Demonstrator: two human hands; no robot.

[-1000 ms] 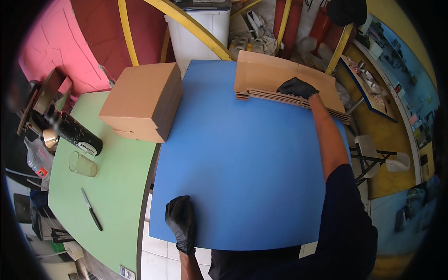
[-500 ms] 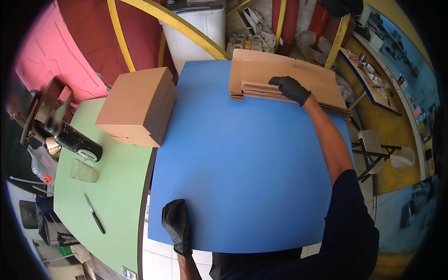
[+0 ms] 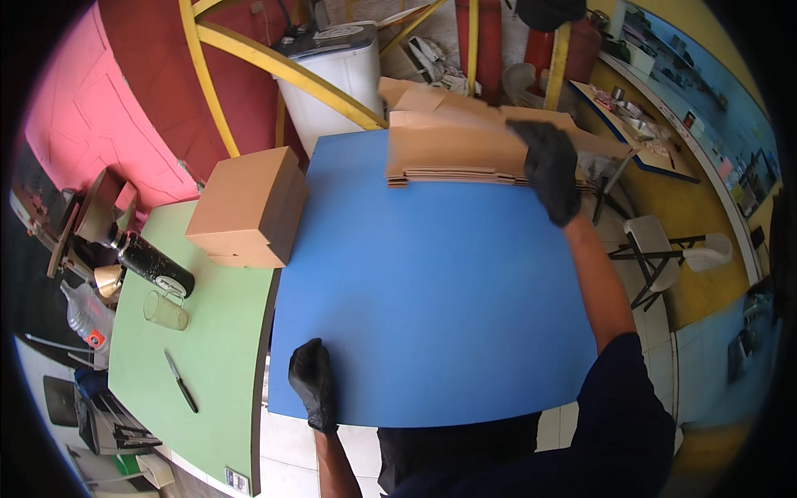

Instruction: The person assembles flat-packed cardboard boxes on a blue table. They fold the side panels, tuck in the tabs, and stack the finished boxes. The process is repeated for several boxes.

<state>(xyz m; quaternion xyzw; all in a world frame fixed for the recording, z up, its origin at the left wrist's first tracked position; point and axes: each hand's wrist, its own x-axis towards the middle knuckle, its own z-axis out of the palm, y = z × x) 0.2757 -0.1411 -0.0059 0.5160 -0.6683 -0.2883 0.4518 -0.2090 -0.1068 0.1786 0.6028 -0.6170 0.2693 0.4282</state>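
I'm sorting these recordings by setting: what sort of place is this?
Probably a small packing area in a workshop or back room: flattened cardboard boxes lie stacked on a blue table, an assembled cardboard box stands to their left, and what look like red gas cylinders stand behind.

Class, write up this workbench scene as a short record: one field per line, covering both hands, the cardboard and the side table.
Right hand: black-gloved, gripping a raised, partly blurred cardboard sheet
Left hand: black-gloved, curled, at the near left of the blue table; no object visible in it
Cardboard stack: flat, layered, at the blue table's far edge
Made-up box: brown, closed, where the tables meet
Green table: knife, glass mug, black bottle
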